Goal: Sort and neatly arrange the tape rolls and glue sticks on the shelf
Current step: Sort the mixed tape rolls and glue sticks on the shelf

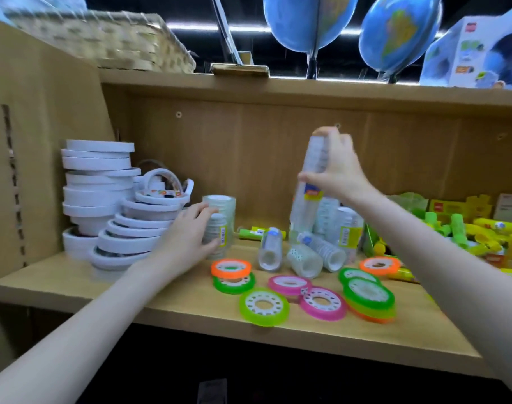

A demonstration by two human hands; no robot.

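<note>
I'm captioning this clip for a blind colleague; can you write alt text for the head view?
A person's right hand lifts a tall pack of clear tape above a wooden shelf while the left hand grips a shorter clear pack. White tape rolls are stacked at left, neon rolls lie in front, and glue sticks are piled at right.

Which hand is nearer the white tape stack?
Left. The left hand grips a clear tape pack just right of the white tape stack; the right hand is much farther right.
</note>
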